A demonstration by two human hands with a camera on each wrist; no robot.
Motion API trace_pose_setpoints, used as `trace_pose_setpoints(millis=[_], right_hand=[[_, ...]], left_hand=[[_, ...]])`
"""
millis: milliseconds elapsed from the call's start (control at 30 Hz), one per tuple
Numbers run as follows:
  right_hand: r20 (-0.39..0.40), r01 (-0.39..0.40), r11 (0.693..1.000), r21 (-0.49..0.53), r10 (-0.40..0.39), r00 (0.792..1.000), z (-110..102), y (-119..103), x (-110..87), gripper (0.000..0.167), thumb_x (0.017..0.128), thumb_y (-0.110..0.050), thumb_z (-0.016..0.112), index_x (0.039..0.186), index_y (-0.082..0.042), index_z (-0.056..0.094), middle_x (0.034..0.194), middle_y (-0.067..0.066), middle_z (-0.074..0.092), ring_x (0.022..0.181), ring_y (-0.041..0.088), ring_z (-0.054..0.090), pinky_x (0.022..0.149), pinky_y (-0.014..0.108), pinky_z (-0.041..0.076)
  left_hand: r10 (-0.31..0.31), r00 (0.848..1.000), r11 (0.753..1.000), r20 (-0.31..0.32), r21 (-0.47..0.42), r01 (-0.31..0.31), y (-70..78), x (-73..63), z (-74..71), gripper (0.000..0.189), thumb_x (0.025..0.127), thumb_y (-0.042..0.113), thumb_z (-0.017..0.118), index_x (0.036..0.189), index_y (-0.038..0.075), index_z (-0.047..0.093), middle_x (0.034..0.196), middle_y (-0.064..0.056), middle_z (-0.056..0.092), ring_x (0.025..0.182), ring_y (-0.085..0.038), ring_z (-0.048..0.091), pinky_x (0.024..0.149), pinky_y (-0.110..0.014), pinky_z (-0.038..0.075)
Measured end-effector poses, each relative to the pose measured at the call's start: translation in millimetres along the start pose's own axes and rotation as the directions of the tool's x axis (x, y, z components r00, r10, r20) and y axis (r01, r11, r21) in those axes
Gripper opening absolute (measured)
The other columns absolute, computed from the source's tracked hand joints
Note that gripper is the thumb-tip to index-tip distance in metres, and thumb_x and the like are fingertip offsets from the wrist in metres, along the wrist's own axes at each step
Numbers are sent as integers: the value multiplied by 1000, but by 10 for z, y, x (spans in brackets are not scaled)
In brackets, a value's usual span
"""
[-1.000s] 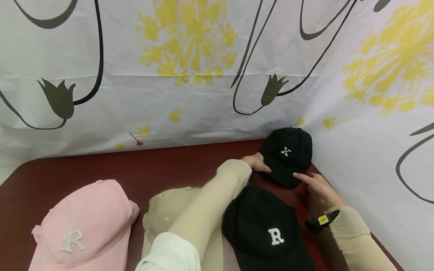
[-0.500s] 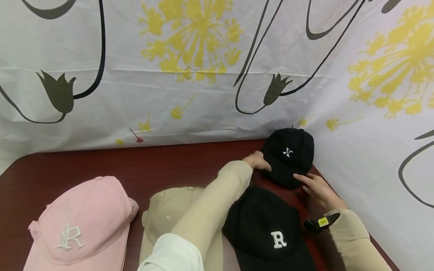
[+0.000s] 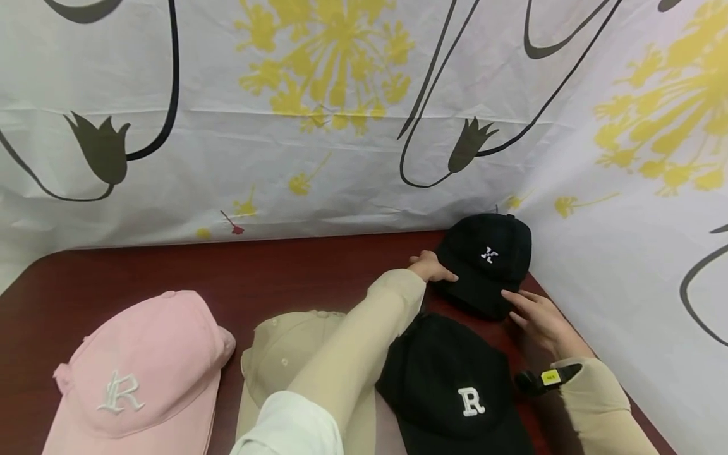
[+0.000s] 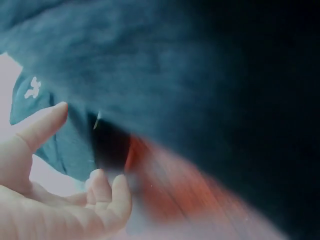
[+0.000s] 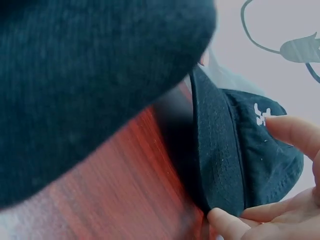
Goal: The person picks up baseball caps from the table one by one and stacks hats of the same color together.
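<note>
A black cap (image 3: 486, 253) with a small white emblem sits in the far right corner, its brim toward me. At its left side is my left hand (image 3: 433, 267), thumb reaching over the brim. My right hand (image 3: 545, 323) is at the brim's right front edge, fingers fairly straight. In the left wrist view, the left hand (image 4: 60, 205) has thumb and fingertips apart beside the cap (image 4: 70, 145). In the right wrist view, fingertips of the right hand (image 5: 295, 220) touch the brim's lower corner, with the thumb in front of the crown of the cap (image 5: 265, 165).
Nearer me, another black cap (image 3: 449, 373) with a white R lies close to both arms and blocks much of the wrist views. A beige cap (image 3: 273, 354) is partly under my left sleeve. A pink cap (image 3: 148, 360) lies left on the red-brown table (image 3: 256, 272). Patterned cloth (image 3: 227, 76) bounds two sides.
The view has shifted slightly. My right fingers have spread a little at the brim's edge, with more fingers showing. The left hand remains at the cap's left side.
</note>
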State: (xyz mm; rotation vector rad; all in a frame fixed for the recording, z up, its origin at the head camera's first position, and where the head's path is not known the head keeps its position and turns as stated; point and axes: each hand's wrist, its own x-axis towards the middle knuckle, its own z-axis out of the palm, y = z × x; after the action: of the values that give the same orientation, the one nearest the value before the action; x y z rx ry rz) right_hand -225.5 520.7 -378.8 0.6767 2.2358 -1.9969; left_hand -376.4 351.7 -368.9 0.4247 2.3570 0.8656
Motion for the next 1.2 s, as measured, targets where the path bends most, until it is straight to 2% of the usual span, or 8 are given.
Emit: trace_pose_setpoints(millis=[133, 233, 300, 433, 600, 900, 1067, 1200], right_hand=[[27, 29, 999, 45, -30, 999, -62, 24, -51, 83, 96, -30, 46, 139, 8, -14, 149, 21, -4, 136, 28, 4, 99, 27, 33], [36, 55, 994, 97, -59, 998, -117, 35, -87, 80, 96, -29, 45, 140, 10, -9, 135, 15, 36, 126, 19, 36, 88, 23, 42], [36, 67, 988, 140, -72, 997, -140, 25, -114, 79, 96, -28, 46, 140, 10, -7, 119, 1, 47, 109, 10, 52, 84, 25, 45], [44, 83, 980, 183, -92, 995, -151, -14, -160, 84, 95, -29, 47, 140, 8, -14, 130, 14, 35, 91, 6, 58, 82, 32, 48], [40, 92, 988, 121, -97, 994, -91, -53, -233, 82, 95, -26, 46, 140, 7, -14, 144, 26, -1, 89, 2, 57, 80, 32, 49], [-21, 103, 993, -58, -105, 994, 85, -185, -300, 85, 93, -25, 53, 142, 4, -11, 146, 28, -6, 82, -7, 52, 76, 24, 49], [-63, 102, 963, -250, -121, 991, 122, -238, -329, 85, 93, -31, 52, 142, 6, -6, 146, 29, -5, 94, 4, 52, 76, 23, 49], [-80, 130, 944, -305, -162, 984, 140, -276, -347, 83, 93, -31, 52, 142, 7, -3, 146, 31, -1, 88, 0, 53, 74, 21, 49]], left_hand=[[13, 999, 1000, -41, -10, -13, 21, -65, -29, 79, 76, 43, 72, 138, 9, 37, 143, -12, 29, 129, -22, 28, 94, -32, 37], [32, 998, 998, -50, 53, -29, 44, -126, -51, 73, 75, 45, 72, 133, 10, 44, 139, -11, 35, 124, -20, 35, 91, -29, 39], [37, 997, 995, -61, 91, -31, 72, -183, -77, 70, 74, 46, 72, 130, 12, 47, 133, -10, 40, 116, -19, 40, 87, -28, 40], [66, 993, 988, -97, 145, -51, 151, -328, -147, 65, 73, 47, 73, 124, 13, 52, 119, -9, 46, 101, -19, 46, 81, -29, 42], [102, 988, 981, -112, 178, -81, 259, -529, -185, 74, 72, 45, 74, 130, 12, 43, 122, -9, 43, 108, -22, 43, 84, -30, 40], [211, 961, 957, -182, 238, -165, 382, -814, -245, 79, 74, 43, 74, 134, 9, 36, 126, -7, 43, 111, -19, 43, 85, -26, 39], [224, 956, 954, -192, 242, -175, 373, -879, -255, 80, 73, 43, 74, 135, 10, 34, 125, -5, 45, 109, -18, 45, 83, -27, 41], [239, 948, 948, -209, 261, -181, 353, -914, -287, 79, 73, 45, 74, 133, 11, 36, 122, -3, 49, 107, -16, 48, 82, -27, 42]])
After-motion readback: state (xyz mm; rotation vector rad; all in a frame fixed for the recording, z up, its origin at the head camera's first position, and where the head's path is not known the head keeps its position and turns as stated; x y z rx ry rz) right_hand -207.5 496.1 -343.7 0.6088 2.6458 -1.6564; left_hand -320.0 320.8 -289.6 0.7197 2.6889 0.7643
